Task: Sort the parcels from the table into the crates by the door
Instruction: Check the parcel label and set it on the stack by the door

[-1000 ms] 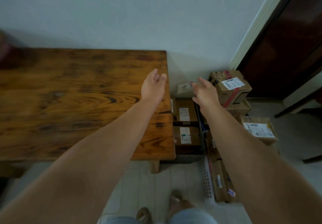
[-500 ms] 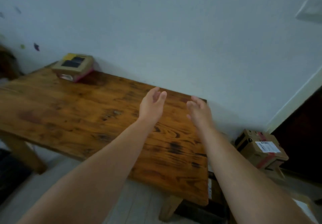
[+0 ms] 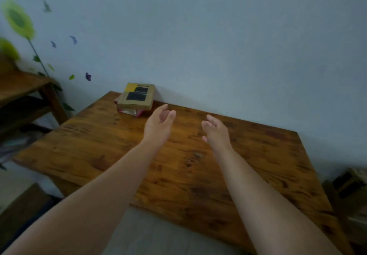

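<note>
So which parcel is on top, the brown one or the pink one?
The brown cardboard parcel with yellow and black patches; the pink parcel lies beneath it.

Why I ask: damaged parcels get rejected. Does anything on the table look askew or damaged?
Nothing plainly damaged. The cardboard parcel at the table's far corner sits on a pink packet that pokes out beneath it; blur hides finer detail.

Pretty dim, flat indoor light, and the wall [image 3: 218,36] comes out bluish-grey. There's a soft shadow where the worktop [image 3: 89,145] meets it. The sunflower sticker [image 3: 17,21] on the left is smeared with motion blur, same for the cardboard box [image 3: 349,185] at the right edge. Wide-angle stretch balloons the forearms [image 3: 111,179] toward the bottom corners. The middle is reasonably sharp.
</note>
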Demonstrator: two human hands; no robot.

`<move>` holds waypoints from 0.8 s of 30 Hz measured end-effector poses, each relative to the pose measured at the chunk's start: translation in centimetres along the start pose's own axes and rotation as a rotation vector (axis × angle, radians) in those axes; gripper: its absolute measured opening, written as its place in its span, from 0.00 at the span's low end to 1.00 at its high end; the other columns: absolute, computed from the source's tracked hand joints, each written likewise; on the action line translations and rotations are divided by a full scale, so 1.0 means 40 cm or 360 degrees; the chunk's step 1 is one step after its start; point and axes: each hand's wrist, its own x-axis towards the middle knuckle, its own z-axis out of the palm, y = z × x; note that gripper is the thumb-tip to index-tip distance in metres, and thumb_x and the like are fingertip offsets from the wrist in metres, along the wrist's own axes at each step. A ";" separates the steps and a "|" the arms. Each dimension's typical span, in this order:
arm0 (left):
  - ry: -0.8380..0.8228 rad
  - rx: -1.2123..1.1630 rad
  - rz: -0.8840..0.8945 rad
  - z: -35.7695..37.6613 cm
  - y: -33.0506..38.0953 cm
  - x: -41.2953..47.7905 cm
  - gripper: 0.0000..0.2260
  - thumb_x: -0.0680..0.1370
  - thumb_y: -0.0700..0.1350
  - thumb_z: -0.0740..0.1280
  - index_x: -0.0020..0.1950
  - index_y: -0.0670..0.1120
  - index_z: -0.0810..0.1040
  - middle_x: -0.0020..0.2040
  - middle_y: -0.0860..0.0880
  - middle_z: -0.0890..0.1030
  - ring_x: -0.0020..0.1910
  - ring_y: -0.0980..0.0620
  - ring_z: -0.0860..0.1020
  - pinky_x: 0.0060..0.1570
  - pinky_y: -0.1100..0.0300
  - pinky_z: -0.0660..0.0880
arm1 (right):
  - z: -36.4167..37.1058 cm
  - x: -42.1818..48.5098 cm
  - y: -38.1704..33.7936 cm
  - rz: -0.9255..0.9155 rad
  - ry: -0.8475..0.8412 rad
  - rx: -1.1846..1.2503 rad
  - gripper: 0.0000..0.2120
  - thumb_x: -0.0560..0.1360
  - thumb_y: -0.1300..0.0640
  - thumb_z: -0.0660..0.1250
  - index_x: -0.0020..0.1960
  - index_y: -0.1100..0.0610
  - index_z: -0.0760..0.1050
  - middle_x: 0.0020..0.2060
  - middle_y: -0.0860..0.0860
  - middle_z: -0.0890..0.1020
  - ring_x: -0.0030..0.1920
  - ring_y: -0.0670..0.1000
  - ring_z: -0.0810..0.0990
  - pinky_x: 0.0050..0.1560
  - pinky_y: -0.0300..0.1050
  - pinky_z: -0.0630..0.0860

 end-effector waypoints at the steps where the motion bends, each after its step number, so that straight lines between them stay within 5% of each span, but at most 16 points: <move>1: -0.0004 0.0013 -0.0006 -0.039 -0.010 0.032 0.20 0.80 0.51 0.62 0.71 0.52 0.67 0.65 0.53 0.74 0.58 0.58 0.70 0.57 0.59 0.68 | 0.038 0.011 -0.003 0.0012 -0.0007 -0.0003 0.21 0.80 0.53 0.62 0.72 0.51 0.66 0.69 0.51 0.71 0.67 0.52 0.71 0.67 0.54 0.70; 14: 0.0018 0.0089 -0.0106 -0.269 -0.189 0.432 0.18 0.80 0.51 0.61 0.70 0.51 0.68 0.64 0.50 0.75 0.59 0.54 0.72 0.63 0.49 0.71 | 0.413 0.302 0.002 0.0094 -0.0095 -0.0089 0.21 0.80 0.55 0.62 0.72 0.54 0.67 0.69 0.53 0.71 0.68 0.52 0.70 0.68 0.56 0.68; 20: 0.0007 0.0155 -0.0097 -0.343 -0.215 0.584 0.17 0.81 0.50 0.60 0.69 0.49 0.69 0.59 0.51 0.76 0.52 0.56 0.75 0.37 0.69 0.70 | 0.539 0.420 -0.026 0.0104 -0.0082 -0.0192 0.21 0.80 0.55 0.62 0.72 0.55 0.66 0.70 0.54 0.71 0.69 0.54 0.70 0.68 0.56 0.69; 24: -0.0040 0.0194 -0.0093 -0.379 -0.258 0.680 0.18 0.80 0.51 0.60 0.69 0.49 0.70 0.61 0.49 0.77 0.57 0.51 0.75 0.52 0.53 0.77 | 0.616 0.477 -0.018 0.0119 -0.0017 -0.0224 0.21 0.79 0.54 0.62 0.72 0.53 0.66 0.70 0.53 0.70 0.69 0.54 0.69 0.67 0.56 0.69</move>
